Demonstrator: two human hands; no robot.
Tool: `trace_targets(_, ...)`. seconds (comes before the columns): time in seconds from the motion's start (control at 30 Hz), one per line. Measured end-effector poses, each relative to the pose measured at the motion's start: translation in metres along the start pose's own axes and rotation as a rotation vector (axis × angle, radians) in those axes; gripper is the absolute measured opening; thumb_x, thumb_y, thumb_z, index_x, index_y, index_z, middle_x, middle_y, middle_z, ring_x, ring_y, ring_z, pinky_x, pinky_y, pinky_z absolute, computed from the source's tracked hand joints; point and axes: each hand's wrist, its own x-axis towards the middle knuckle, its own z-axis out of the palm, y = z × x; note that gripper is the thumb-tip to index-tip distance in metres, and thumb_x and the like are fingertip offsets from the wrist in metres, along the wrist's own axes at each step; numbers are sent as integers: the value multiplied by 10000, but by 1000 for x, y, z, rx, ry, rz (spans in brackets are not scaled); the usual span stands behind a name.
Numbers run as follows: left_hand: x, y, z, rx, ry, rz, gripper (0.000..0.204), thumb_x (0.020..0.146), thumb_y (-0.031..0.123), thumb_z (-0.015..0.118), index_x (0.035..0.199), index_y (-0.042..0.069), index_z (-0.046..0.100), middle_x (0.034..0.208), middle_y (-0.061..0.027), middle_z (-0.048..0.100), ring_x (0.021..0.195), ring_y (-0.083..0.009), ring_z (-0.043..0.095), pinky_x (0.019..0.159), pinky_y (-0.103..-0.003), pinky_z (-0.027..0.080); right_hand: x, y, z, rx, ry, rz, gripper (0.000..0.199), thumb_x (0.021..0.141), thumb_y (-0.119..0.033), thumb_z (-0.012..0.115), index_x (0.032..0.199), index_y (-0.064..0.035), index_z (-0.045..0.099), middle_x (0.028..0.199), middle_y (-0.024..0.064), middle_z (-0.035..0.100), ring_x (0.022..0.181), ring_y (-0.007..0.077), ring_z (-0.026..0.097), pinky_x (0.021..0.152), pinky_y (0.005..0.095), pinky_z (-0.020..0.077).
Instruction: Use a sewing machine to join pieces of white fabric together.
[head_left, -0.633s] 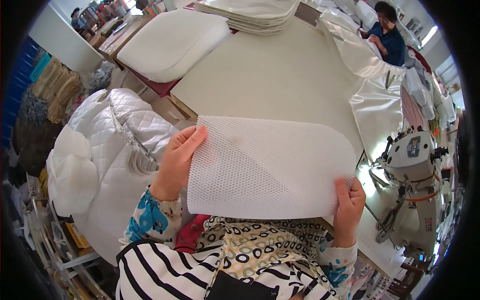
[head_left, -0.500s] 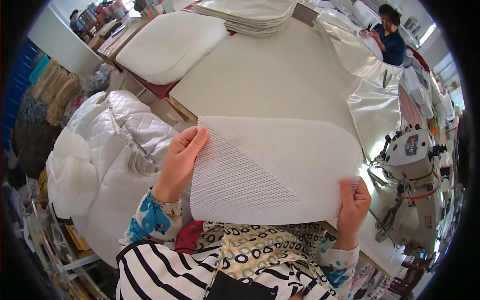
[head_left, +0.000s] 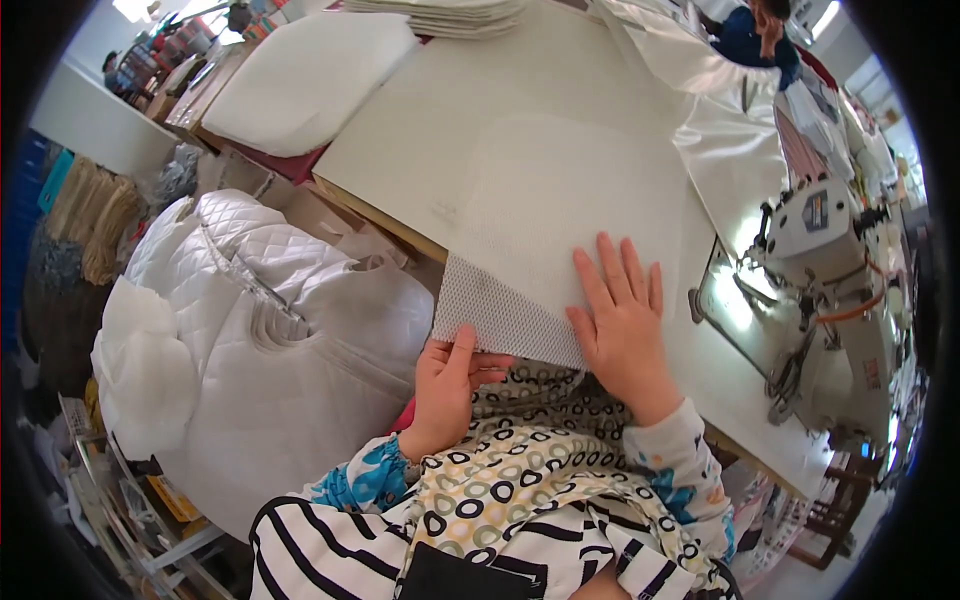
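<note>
A white mesh fabric piece (head_left: 512, 312) with a rounded far end lies over the pale tabletop (head_left: 420, 130). Its near left corner sticks out past the table's edge, above my patterned apron. My left hand (head_left: 445, 392) pinches that corner, thumb on top and some fingers beneath. On the piece's near right part, my right hand (head_left: 625, 335) rests flat with its fingers spread, holding nothing. The far outline of the mesh is faint against the pale surface.
Right of the mesh stands a white sewing machine (head_left: 815, 235). White quilted fabric (head_left: 330, 320) is heaped at my left. White pads (head_left: 310, 80) and a stack of sheets (head_left: 450, 18) lie at the far side. Shiny white fabric (head_left: 735, 150) lies far right, near another person (head_left: 750, 38).
The mesh piece has gone from being held up between both hands to lying on the table. My right hand has let go of its edge and flattened; my left has moved nearer and rightward.
</note>
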Motion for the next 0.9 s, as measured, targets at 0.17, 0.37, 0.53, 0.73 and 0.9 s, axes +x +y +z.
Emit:
trace_targets(0.17,-9,-10,-16,116,-121,-7,259,1065,243,564,1168,11,612,1001,-126,736,838,-230,736,684,-323,577,-6,14,-5,56,-37,-48,559,968,-279,613,1505,-164,508,1633,97,374,1517,346,308,1245,544,161)
trace_targets(0.37,-16,-11,-21,221,-238,-9,249,1057,183,542,1185,-15,619,1023,-151,735,845,-245,732,689,-333,579,-18,28,-11,116,-71,-92,552,972,-292,612,1501,-169,514,1626,87,391,1527,324,299,1255,530,140)
trace_targets(0.53,-17,-11,-25,98,-281,66,260,1074,178,519,1222,-11,621,1099,-132,732,895,-217,730,737,-307,587,-27,27,-10,107,-63,-98,546,982,-309,603,1502,-170,512,1626,88,392,1529,319,296,1259,519,138)
trace_targets(0.73,-21,-23,-26,144,-237,79,250,1046,155,563,1231,-3,622,1107,-125,723,863,-222,715,697,-330,583,-34,22,-11,80,-53,-98,562,979,-321,610,1503,-151,502,1623,85,397,1524,312,310,1261,514,138)
trace_targets(0.9,-18,-36,-21,210,-174,109,243,1018,155,637,1213,9,640,1104,-96,714,873,-195,692,698,-315,576,-39,21,-10,74,-41,-66,602,979,-332,615,1505,-76,471,1617,89,403,1507,306,344,1257,517,156)
